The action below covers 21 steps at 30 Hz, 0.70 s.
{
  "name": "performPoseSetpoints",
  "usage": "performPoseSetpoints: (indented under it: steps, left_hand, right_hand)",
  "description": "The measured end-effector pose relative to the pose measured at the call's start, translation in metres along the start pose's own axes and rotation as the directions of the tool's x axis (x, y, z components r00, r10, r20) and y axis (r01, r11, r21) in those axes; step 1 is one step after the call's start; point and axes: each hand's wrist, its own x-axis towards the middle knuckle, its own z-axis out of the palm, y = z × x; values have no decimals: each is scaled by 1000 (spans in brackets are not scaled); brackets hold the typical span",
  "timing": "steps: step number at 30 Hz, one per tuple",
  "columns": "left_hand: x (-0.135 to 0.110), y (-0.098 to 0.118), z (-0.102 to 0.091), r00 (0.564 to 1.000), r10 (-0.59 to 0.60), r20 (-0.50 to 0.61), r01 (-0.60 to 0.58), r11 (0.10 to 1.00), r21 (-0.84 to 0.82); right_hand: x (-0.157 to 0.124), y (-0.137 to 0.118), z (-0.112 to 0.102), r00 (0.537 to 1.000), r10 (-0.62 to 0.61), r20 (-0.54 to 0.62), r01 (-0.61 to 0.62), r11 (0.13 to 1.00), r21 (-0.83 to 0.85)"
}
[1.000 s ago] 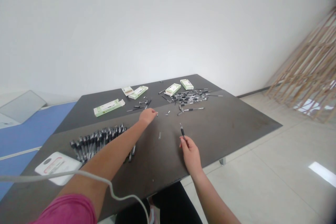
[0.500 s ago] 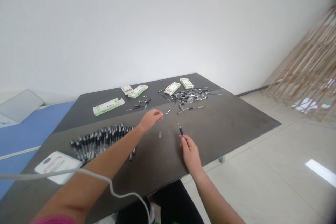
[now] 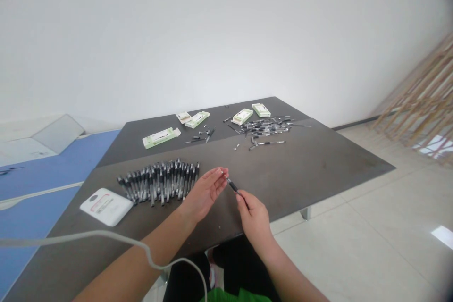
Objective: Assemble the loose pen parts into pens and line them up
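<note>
Black pen pinched between two hands

White, flat device (image 3: 106, 205) lies at the left of the dark worktop (image 3: 318, 165), with a grey cable (image 3: 116, 237) curving in front of it. Just beside it, a row of black pens (image 3: 159, 181) lies side by side, and a pale green box (image 3: 161, 137) sits farther back. The left hand (image 3: 205, 191) has its fingers stretched forward, tips closed on the far end of a pen (image 3: 233, 185); whether they also hold a small part is too small to tell. The right hand (image 3: 253, 214) grips the pen's near end, holding it tilted just above the worktop's front edge. Loose pen parts (image 3: 264, 127) are scattered at the back right, and a wooden frame (image 3: 424, 99) leans at the far right.
</note>
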Motion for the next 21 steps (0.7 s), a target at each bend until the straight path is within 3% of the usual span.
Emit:
performPoseSetpoints:
  steps: [6, 10, 12, 14, 16, 17, 20, 21]
  left_hand:
    - [-8, -6, -1, 999, 31, 16, -33, 994, 105]
    - [-10, -7, -2, 991, 131, 0, -127, 961, 245]
    - [-12, -6, -4, 988, 151, 32, -154, 954, 257]
    - [-13, -4, -6, 986, 141, 93, -161, 954, 254]
    - [-15, -2, -8, 982, 124, 139, -158, 952, 263]
    - [-15, -1, -8, 982, 123, 143, -160, 947, 280]
    - [-16, 0, -8, 983, 151, 108, -181, 916, 359]
    - [-16, 0, -8, 982, 156, 109, -186, 910, 371]
  right_hand:
    - [-1, -5, 3, 1000, -2, 9, 2, 1000, 3]
    - [-3, -12, 5, 989, 130, 64, -143, 952, 272]
    - [-4, -18, 4, 943, 224, 246, -318, 824, 468]
    - [-5, -23, 3, 839, 250, 483, -522, 620, 586]
    - [-6, -27, 3, 753, 228, 617, -641, 466, 609]
    - [-6, -28, 3, 750, 227, 621, -647, 443, 620]
    - [-6, -31, 4, 840, 274, 468, -538, 522, 661]
    - [-6, -31, 4, 850, 278, 447, -524, 533, 664]
